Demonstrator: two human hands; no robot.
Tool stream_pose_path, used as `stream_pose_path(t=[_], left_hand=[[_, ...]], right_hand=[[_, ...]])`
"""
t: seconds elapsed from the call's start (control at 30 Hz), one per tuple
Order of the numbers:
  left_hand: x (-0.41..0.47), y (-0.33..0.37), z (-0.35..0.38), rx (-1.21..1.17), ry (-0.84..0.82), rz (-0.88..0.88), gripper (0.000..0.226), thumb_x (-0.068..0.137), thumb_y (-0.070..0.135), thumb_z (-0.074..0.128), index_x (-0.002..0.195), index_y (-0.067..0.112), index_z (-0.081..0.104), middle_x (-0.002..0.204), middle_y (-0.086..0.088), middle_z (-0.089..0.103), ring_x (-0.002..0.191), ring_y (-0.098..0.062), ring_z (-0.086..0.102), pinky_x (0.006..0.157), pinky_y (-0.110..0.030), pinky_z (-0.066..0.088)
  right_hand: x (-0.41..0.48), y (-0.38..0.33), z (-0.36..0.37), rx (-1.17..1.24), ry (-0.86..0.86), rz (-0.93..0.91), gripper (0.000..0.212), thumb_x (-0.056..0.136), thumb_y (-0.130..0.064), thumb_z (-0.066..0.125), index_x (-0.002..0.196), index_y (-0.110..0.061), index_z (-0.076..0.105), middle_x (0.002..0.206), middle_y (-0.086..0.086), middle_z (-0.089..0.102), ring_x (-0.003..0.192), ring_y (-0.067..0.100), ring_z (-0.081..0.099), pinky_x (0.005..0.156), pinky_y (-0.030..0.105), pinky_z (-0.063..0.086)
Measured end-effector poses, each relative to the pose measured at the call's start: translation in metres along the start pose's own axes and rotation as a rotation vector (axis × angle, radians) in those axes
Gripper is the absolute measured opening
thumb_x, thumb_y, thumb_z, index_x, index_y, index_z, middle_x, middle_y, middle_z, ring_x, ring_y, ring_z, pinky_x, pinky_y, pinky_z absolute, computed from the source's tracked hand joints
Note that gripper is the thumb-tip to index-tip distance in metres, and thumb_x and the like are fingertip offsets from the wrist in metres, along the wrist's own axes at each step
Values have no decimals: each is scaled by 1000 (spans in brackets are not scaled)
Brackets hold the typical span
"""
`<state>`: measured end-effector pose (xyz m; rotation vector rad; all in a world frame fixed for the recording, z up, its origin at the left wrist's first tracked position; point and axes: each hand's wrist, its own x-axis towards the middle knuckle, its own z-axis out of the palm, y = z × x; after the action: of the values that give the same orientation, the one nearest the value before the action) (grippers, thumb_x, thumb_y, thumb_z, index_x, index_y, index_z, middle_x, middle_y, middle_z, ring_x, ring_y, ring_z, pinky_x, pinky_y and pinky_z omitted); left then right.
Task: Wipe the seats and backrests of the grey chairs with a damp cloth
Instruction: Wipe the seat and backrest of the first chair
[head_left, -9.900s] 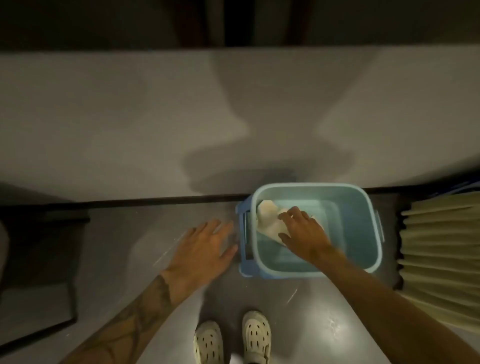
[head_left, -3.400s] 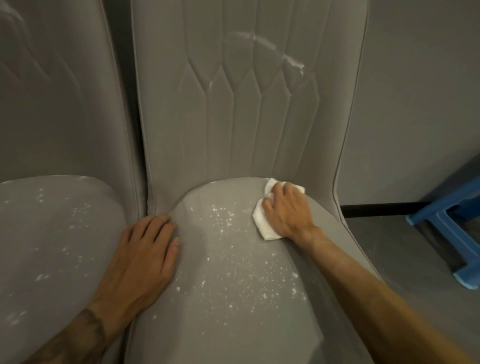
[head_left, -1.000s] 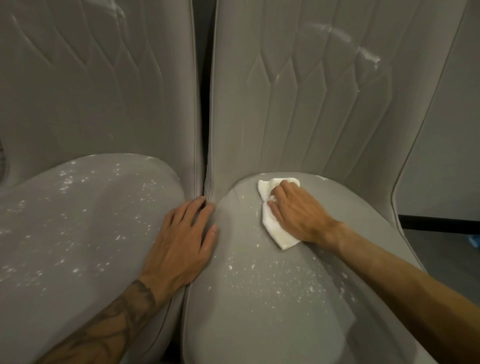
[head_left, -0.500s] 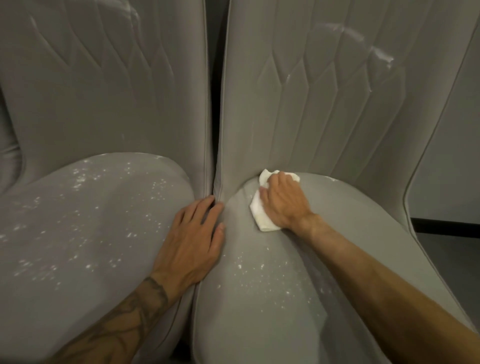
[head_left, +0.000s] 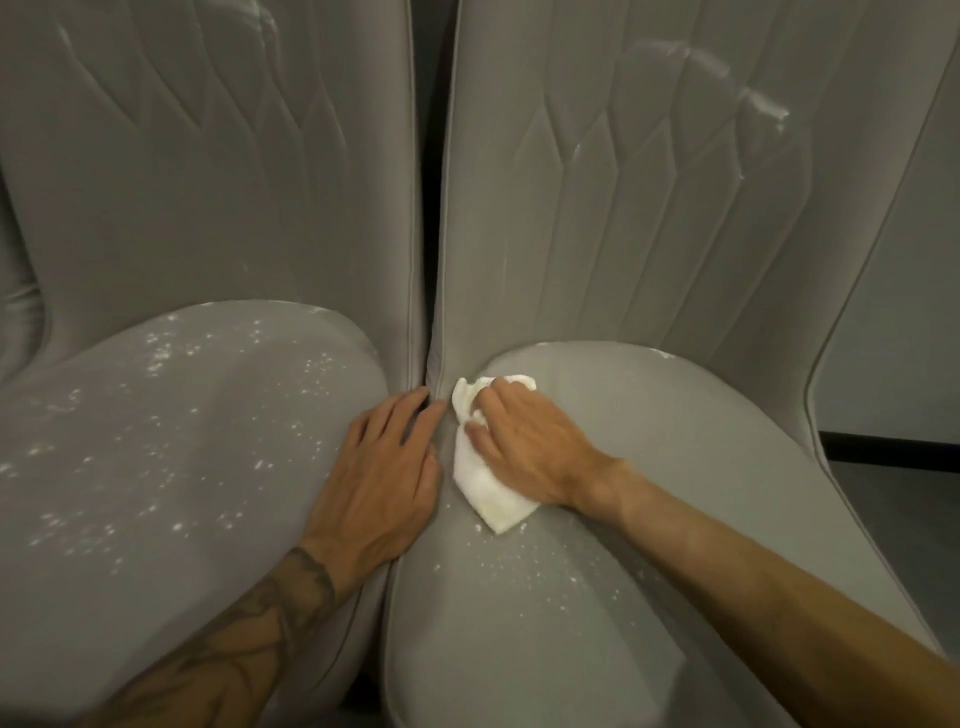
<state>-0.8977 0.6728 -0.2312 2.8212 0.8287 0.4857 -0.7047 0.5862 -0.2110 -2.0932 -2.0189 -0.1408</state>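
Observation:
Two grey padded chairs stand side by side. My right hand (head_left: 524, 447) presses a folded white cloth (head_left: 485, 491) flat on the right chair's seat (head_left: 675, 467), at its back left corner near the backrest (head_left: 597, 208). White specks dot that seat in front of the cloth; behind it the surface looks clean. My left hand (head_left: 382, 478) lies flat, fingers apart, on the edge of the left chair's seat (head_left: 156, 441), over the gap between the seats. The left seat is speckled white all over. White smears mark the right backrest high up.
The left chair's backrest (head_left: 208, 182) rises at the back left. A grey wall (head_left: 904, 312) with a dark skirting strip (head_left: 893, 452) and grey floor show at the far right. A narrow dark gap separates the two backrests.
My right hand has slid the cloth leftward and toward me along the back of the right seat, close to my left hand. The view has shifted slightly left.

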Motion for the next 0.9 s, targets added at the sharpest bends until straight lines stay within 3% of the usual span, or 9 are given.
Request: stream_pose_path(t=[0.13, 0.23, 0.33, 0.43, 0.57, 0.67, 0.77, 0.9], left_hand=[[-1, -3, 3, 8, -10, -3, 56, 101, 30, 30, 148, 10, 53, 153, -14, 52, 139, -30, 50, 118, -47, 40], [0, -3, 3, -4, -11, -7, 57, 103, 31, 27, 148, 9, 53, 153, -15, 52, 139, -31, 51, 118, -48, 40], [0, -2, 0, 0, -20, -1, 56, 102, 30, 28, 148, 9, 53, 154, -14, 51, 140, -31, 50, 119, -47, 39], [0, -2, -1, 14, -22, 5, 54, 102, 29, 31, 149, 12, 51, 155, -11, 48, 141, -28, 47, 119, -46, 37], [0, -1, -1, 13, -20, -2, 54, 101, 29, 32, 148, 12, 52, 154, -11, 49, 140, -29, 47, 118, -46, 38], [-1, 0, -3, 3, -23, -10, 54, 101, 30, 32, 147, 11, 53, 153, -11, 50, 138, -29, 48, 117, -46, 38], [-1, 1, -5, -2, -36, -9, 56, 101, 32, 28, 147, 11, 52, 153, -12, 49, 138, -30, 48, 117, -47, 38], [-1, 0, -4, 11, -42, 14, 56, 102, 31, 28, 148, 9, 51, 154, -13, 48, 138, -30, 48, 118, -48, 38]], right_hand=[[16, 19, 0, -141, -38, 283, 34, 105, -33, 29, 111, -7, 50, 114, 15, 53, 103, 32, 49, 93, 42, 34], [8, -11, 10, -96, -19, 145, 41, 102, -40, 21, 111, -13, 51, 110, 10, 53, 97, 27, 48, 89, 41, 37], [-6, 0, 0, 8, -10, 99, 38, 101, -42, 29, 102, -11, 52, 102, 11, 54, 90, 30, 50, 84, 42, 41], [-18, 46, -11, -95, -55, 198, 36, 104, -37, 35, 106, -7, 54, 108, 16, 55, 99, 35, 50, 93, 44, 38], [-32, 77, -25, -184, -37, 360, 33, 104, -35, 36, 105, -7, 54, 108, 17, 55, 98, 37, 51, 88, 46, 36], [-27, 43, -20, -195, -44, 193, 31, 104, -26, 33, 99, -6, 56, 101, 18, 56, 92, 35, 50, 88, 46, 35], [-39, 15, -15, 1, 12, 78, 22, 102, -25, 44, 94, -6, 53, 94, 14, 53, 85, 30, 46, 84, 39, 34], [-54, 51, -31, -15, -98, -25, 23, 104, -26, 40, 95, -8, 51, 94, 8, 50, 87, 25, 45, 86, 38, 38]])
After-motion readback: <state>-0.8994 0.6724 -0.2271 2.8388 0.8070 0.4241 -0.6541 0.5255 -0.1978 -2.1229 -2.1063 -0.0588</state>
